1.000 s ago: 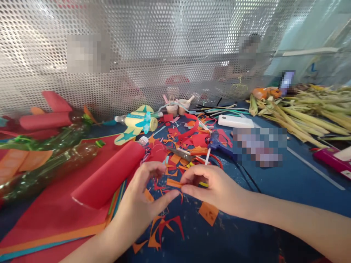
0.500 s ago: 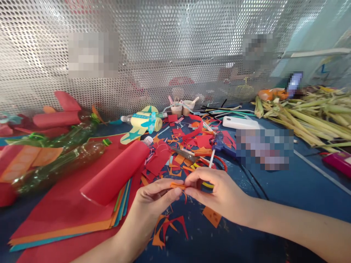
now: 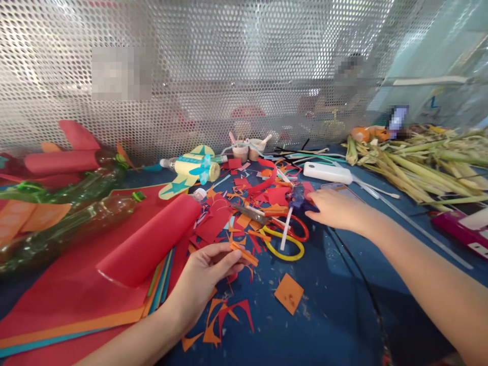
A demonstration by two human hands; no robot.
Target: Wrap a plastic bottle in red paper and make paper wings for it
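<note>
My left hand (image 3: 211,269) pinches a small folded strip of orange paper (image 3: 244,253) between thumb and fingers. Farther off to the right, my right hand (image 3: 335,209) has its fingers closed round the handle of a blue glue gun (image 3: 300,199), partly hiding it. A white stick (image 3: 286,230) lies by the gun, across scissors (image 3: 284,254) with a yellow and a red-orange handle loop. An orange paper square (image 3: 288,294) with brownish spots lies nearer me. Left of my left hand, a bottle wrapped in red paper (image 3: 152,239) rests on stacked coloured sheets (image 3: 76,284).
Red and orange scraps (image 3: 213,223) litter the middle. A yellow-wrapped bottle (image 3: 194,173) with paper fins and two small cups (image 3: 256,150) stand behind. Green plastic bottles (image 3: 87,223) lie left. At right are a white device (image 3: 328,173), plant stalks (image 3: 412,162) and a black cord (image 3: 362,274).
My right hand has let go of the orange paper and moved right and away from me to the glue gun. My left hand keeps the strip. The view has shifted slightly.
</note>
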